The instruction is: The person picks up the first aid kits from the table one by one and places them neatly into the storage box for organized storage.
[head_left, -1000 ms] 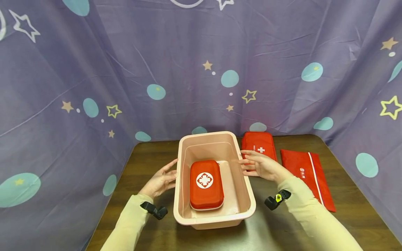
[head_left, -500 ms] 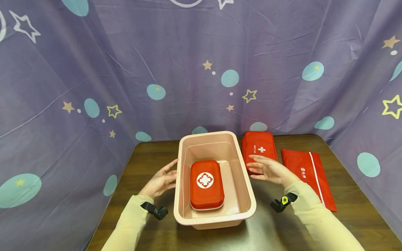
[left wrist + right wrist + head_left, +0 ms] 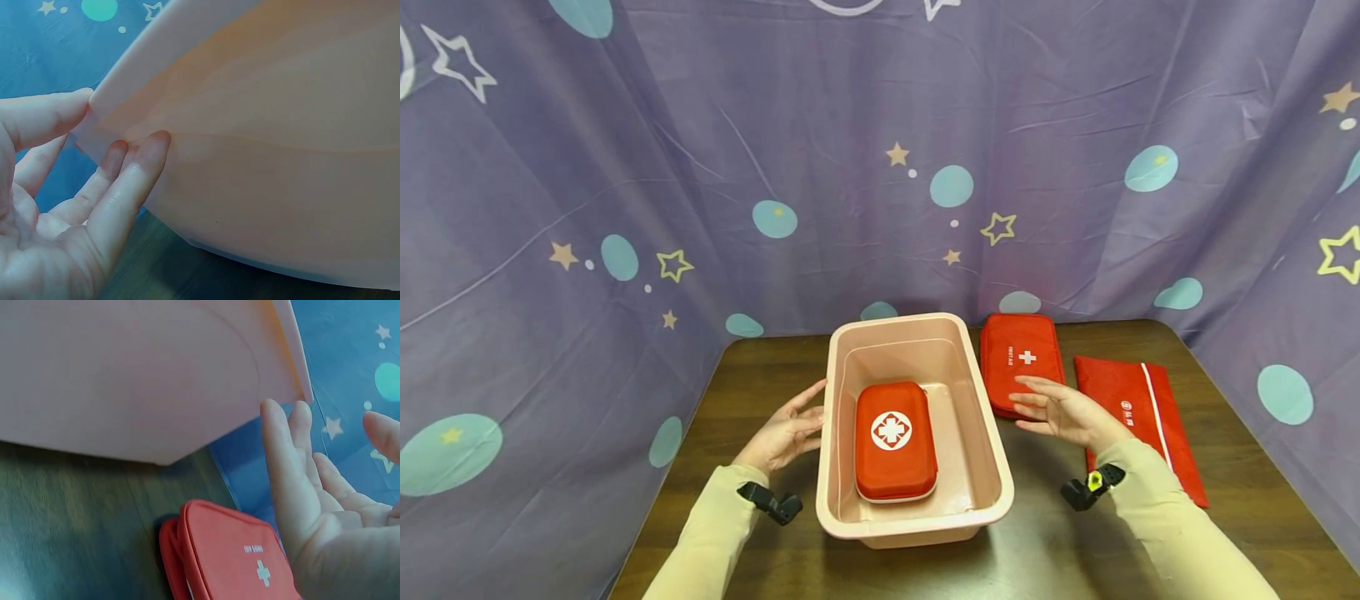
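Drawn outward since the earlier frame, fingers spread and empty: right hand [image 3: 1067, 417]. On the dark-brown wood-grain bench [image 3: 767, 367]: pale-pink rectangular plastic basin [image 3: 955, 450], probably light, stiff, best gripped beneath both long rims. To its right: flat red white-striped pouch [image 3: 1120, 387]; red fabric FIRST AID bag [image 3: 1022, 342] between, near right hand. In the basin: rounded red hard-shell case [image 3: 895, 467]. Against the basin's left wall: left hand [image 3: 782, 435], fingers extended, touching without gripping.

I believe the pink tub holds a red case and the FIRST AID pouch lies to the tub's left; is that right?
Not quite: the head view shows the FIRST AID pouch right of the pink tub, which does hold a red case.
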`<state>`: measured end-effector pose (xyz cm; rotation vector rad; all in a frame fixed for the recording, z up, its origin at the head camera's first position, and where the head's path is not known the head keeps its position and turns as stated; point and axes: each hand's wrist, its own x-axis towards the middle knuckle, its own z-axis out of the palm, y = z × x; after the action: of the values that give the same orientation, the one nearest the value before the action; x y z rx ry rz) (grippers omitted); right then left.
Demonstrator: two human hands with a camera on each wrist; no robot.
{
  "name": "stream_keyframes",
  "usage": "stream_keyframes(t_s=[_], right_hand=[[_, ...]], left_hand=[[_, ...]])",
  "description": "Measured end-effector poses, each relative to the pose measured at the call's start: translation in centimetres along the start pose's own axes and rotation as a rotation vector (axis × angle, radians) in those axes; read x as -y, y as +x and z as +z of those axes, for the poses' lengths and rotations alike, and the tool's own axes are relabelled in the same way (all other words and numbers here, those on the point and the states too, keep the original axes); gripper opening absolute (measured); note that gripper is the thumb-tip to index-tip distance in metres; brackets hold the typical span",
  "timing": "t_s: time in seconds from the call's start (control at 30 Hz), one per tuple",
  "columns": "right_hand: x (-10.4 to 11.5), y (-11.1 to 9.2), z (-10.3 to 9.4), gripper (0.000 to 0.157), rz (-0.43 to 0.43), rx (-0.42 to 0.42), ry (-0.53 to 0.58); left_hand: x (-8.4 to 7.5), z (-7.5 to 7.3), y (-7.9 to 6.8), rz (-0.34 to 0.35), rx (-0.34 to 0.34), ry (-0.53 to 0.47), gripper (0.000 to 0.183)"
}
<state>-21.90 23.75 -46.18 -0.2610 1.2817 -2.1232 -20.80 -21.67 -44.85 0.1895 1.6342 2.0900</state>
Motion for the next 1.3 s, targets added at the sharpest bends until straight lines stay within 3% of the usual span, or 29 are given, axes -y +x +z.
stream_keyframes(t_s=[0.5,0.83,0.97,1.07,1.3], right_hand=[[2.0,-1.8,-2.4,0.04,-0.022,-0.072,0.058],[2.0,-1.5,-4.7,0.017,0.011,-0.335,-0.106],[1.8,-1.3,-5.5,0.043,0.037,-0.404,-0.133],[1.8,-1.3,-5.8,0.049,0.05,-0.441,-0.148],[1.4,-1.1,-6.3,0.021,0.038,-0.51,-0.198]], left_hand=[[-0.1,0.0,-0.1,-0.005,0.003,-0.007,0.072],[0.1,0.0,0.0,-0.005,-0.004,-0.004,0.073],[0.2,0.1,-0.1,0.001,0.003,-0.003,0.073],[0.1,0.1,-0.2,0.008,0.012,-0.007,0.073],[0.0,0.1,-0.2,0.011,0.013,0.0,0.073]])
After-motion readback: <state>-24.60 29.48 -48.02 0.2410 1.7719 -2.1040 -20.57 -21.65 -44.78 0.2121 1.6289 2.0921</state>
